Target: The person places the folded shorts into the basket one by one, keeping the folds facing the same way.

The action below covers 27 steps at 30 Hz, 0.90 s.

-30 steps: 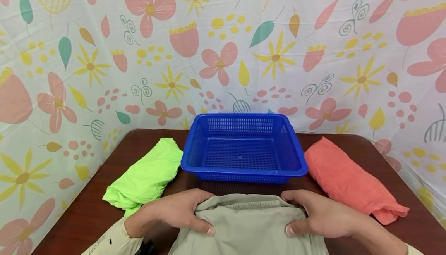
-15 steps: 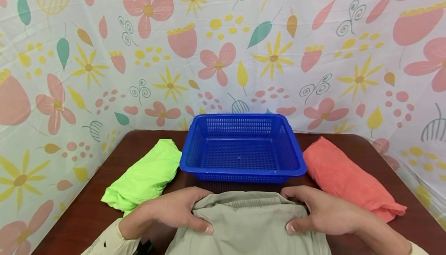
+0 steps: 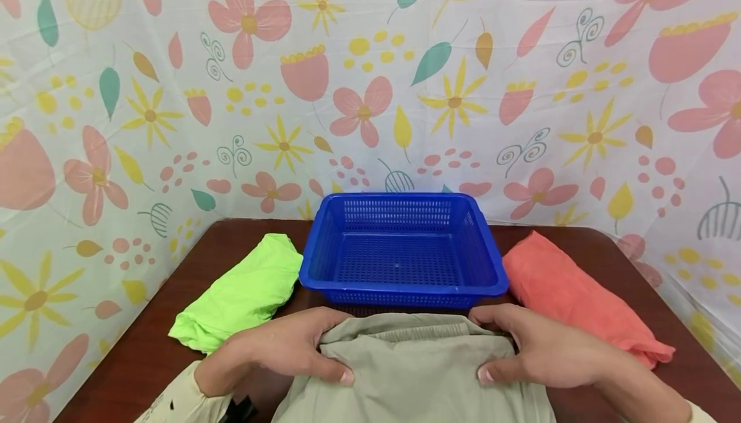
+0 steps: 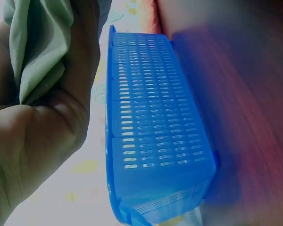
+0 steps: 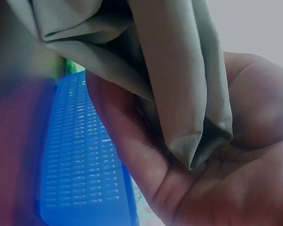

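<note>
A grey-green garment with a gathered elastic waistband (image 3: 428, 333) hangs between both hands at the bottom centre of the head view. My left hand (image 3: 289, 349) grips its left upper corner, thumb on the front face and fingers out of sight behind. On the opposite corner my right hand (image 3: 541, 352) holds it the same way. Folds of the cloth (image 4: 42, 52) sit in the left palm in the left wrist view, and more folds (image 5: 174, 84) fill the right hand in the right wrist view. The lower part of the garment runs out of the frame.
A blue perforated plastic basket (image 3: 402, 289) stands just beyond the garment, with nothing inside. A rolled lime-green cloth (image 3: 240, 294) lies left of it and a rolled coral cloth (image 3: 581, 297) right. Behind the brown table (image 3: 191, 269) hangs a flower-printed curtain (image 3: 365, 44).
The hands and the garment have risen slightly in the head view, nearer to the basket's front edge. Both grips look the same, and the basket and rolled cloths stay in place.
</note>
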{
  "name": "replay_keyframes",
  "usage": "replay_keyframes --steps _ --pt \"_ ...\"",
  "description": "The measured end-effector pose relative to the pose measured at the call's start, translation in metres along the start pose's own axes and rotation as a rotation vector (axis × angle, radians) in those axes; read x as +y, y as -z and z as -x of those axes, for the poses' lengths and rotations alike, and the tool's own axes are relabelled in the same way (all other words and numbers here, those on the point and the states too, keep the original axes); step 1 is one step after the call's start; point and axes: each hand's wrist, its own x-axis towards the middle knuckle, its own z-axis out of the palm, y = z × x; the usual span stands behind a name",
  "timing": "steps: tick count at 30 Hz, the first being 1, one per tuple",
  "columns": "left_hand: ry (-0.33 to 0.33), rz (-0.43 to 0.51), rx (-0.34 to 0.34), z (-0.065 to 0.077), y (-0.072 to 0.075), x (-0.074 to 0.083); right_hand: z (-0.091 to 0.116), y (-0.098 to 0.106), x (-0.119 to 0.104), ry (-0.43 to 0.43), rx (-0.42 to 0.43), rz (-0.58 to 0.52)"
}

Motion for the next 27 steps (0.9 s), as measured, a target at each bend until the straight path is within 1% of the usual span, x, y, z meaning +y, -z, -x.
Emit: replay_keyframes --steps 3,8,12,15,19,23,27 --pt "-0.035 -0.005 -0.010 -0.002 0.001 0.003 0.000 0.001 -0.001 0.007 0.000 -0.016" --pt "-0.079 -0.040 0.002 -0.004 0.003 0.007 0.000 0.004 -0.003 0.029 -0.005 -0.032" --pt "-0.089 -0.070 0.024 -0.004 0.006 0.009 -0.003 0.008 -0.005 0.038 -0.014 -0.026" --pt "-0.085 -0.087 0.040 -0.006 0.009 0.011 -0.004 0.010 -0.006 0.040 -0.005 0.000" --pt "-0.086 -0.086 0.047 -0.006 0.013 0.013 -0.006 0.013 -0.007 0.037 0.006 0.025" --pt "-0.068 -0.094 0.043 -0.006 0.017 0.014 -0.007 0.016 -0.008 0.035 0.001 0.000" --pt "-0.035 -0.091 0.046 -0.007 0.021 0.016 -0.007 0.019 -0.008 0.061 0.005 -0.005"
